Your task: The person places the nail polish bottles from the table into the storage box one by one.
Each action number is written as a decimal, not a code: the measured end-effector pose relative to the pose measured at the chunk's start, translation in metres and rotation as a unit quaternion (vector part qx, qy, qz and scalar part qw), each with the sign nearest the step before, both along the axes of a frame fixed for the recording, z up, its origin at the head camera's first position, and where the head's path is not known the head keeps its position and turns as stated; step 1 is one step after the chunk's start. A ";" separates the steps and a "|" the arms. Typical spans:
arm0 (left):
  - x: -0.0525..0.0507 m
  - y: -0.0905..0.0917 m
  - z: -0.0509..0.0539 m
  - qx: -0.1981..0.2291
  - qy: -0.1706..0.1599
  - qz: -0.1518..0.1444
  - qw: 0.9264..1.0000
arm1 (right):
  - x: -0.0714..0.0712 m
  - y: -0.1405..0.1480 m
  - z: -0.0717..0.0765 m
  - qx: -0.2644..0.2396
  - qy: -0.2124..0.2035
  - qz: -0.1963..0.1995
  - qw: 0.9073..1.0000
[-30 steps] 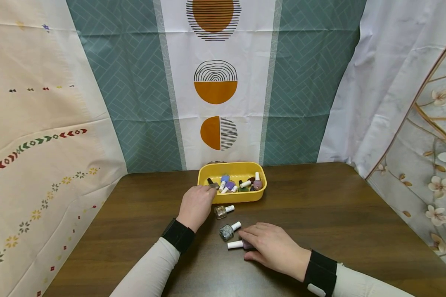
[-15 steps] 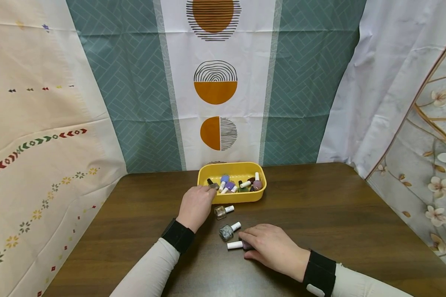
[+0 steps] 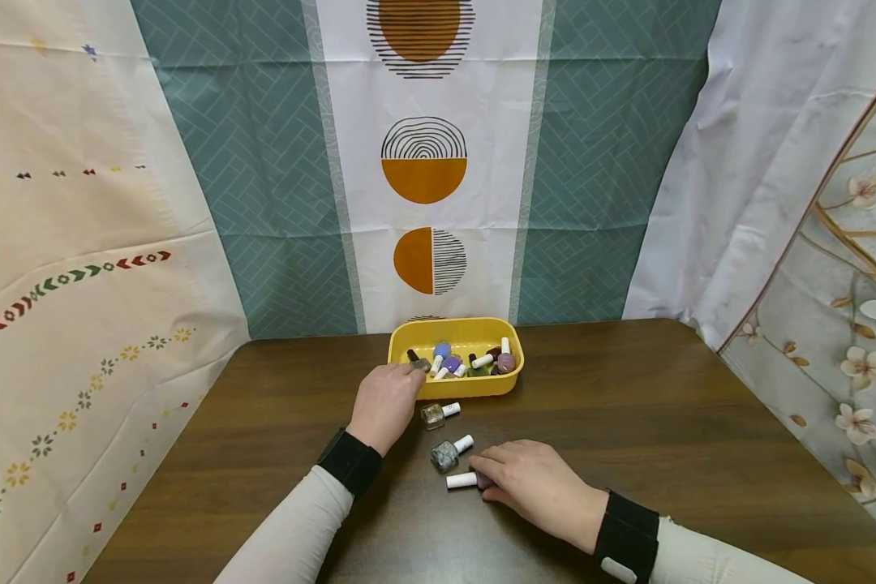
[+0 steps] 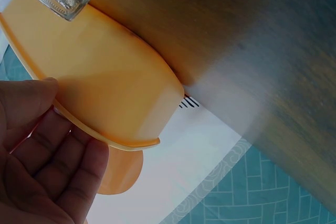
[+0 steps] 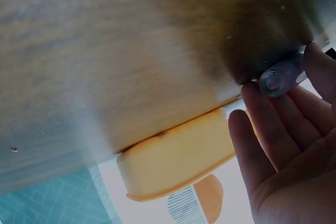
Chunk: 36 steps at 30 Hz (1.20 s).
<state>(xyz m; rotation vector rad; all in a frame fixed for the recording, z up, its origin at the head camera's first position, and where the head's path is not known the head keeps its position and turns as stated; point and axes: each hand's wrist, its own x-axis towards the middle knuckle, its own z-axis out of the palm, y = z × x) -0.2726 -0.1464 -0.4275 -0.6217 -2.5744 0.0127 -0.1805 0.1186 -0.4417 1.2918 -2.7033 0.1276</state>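
Observation:
My left hand (image 3: 385,405) grips the near left rim of a yellow plastic basket (image 3: 474,390). In the left wrist view its thumb lies outside the rim and its fingers behind it. Near the table's front, my right hand (image 3: 543,491) holds a purple nail polish bottle (image 5: 286,76) between thumb and fingers. The bottle lies on its side, its white cap (image 3: 461,481) pointing left; the hand covers much of it. Between hand and basket lie a silver glitter nail polish (image 3: 444,457) and a gold glitter nail polish (image 3: 433,417), both with white caps.
Several nail polish bottles lie jumbled in the basket, among them a blue one (image 3: 442,350) and a mauve one (image 3: 506,362). Patterned cloths hang behind and beside the brown wooden table (image 3: 613,405).
The right thumb has drawn in slightly against the purple nail polish bottle. The left hand stays on the basket's rim, and the bottles have not visibly moved.

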 end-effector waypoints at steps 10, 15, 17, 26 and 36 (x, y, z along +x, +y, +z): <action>0.001 -0.001 -0.001 0.002 0.013 -0.004 1.000 | -0.001 -0.003 -0.001 0.006 0.014 -0.003 1.000; 0.001 -0.001 -0.001 0.002 0.017 -0.008 1.000 | 0.000 -0.003 -0.001 0.005 0.018 -0.002 1.000; 0.001 -0.001 -0.001 0.002 0.015 -0.008 1.000 | 0.000 -0.003 -0.001 0.004 0.021 -0.001 1.000; 0.000 0.000 0.000 0.001 0.008 -0.006 1.000 | -0.001 -0.003 0.000 0.004 0.022 -0.002 1.000; 0.000 -0.001 0.000 -0.002 0.004 -0.003 1.000 | 0.002 -0.002 0.002 -0.003 0.018 0.000 1.000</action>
